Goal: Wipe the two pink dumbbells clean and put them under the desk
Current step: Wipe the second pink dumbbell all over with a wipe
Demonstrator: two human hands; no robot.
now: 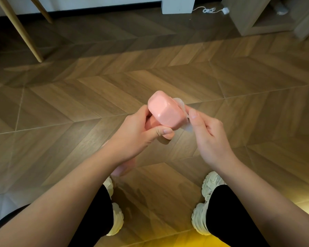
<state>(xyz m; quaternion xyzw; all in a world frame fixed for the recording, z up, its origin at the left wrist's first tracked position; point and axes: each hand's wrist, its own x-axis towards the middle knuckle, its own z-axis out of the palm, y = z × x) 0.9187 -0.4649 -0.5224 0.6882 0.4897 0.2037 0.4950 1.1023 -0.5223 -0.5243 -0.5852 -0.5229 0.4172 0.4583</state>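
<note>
A pink dumbbell is held up over the floor, one blocky end pointing at the camera. My left hand is wrapped around its handle from the left. My right hand pinches a thin white wipe against the right side of that end. A second pink dumbbell lies on the floor below my left wrist, mostly hidden by the arm.
Wooden herringbone floor all around. Slanted wooden legs stand at the far left. A white post, a white cable with plug and a low wooden unit sit at the back. My two feet in white shoes are below.
</note>
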